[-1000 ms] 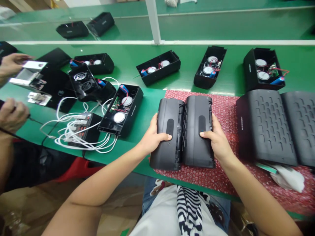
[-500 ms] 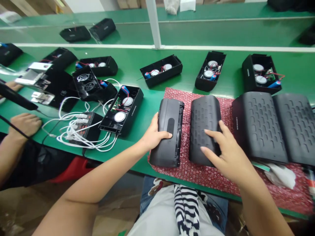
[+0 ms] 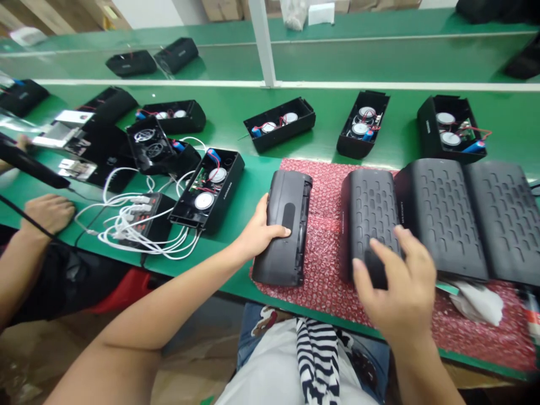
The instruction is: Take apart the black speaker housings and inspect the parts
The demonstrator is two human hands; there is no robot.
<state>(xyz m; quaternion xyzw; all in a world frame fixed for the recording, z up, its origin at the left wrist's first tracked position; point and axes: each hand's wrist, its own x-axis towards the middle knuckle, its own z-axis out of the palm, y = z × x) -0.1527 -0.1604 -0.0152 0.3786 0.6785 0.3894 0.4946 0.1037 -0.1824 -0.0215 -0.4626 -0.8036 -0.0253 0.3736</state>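
Observation:
My left hand (image 3: 265, 233) grips the left side of a black speaker housing (image 3: 280, 253), thumb on its top near an oval panel. The housing lies lengthwise on red bubble wrap (image 3: 323, 247); its right edge shows an open slot with clips. My right hand (image 3: 399, 281) is over the front end of a black speaker with a dimpled cover (image 3: 373, 208). Its fingers are spread and it grips nothing; whether the fingertips touch the cover I cannot tell. Two more dimpled speakers stand to the right, the nearer one (image 3: 442, 214) close against it.
Open speaker shells (image 3: 278, 125) with drivers and blue cells lie along the green bench (image 3: 320, 149). At left, a charging hub (image 3: 154, 225) trails white cables beside an open shell (image 3: 208, 185). A co-worker's hand (image 3: 49, 214) rests farther left. Crumpled white material (image 3: 478, 304) lies at right.
The dimpled speaker has shifted right, widening the gap from the housing under my left hand. My right hand has moved right and its fingers have loosened. My left hand keeps its grip.

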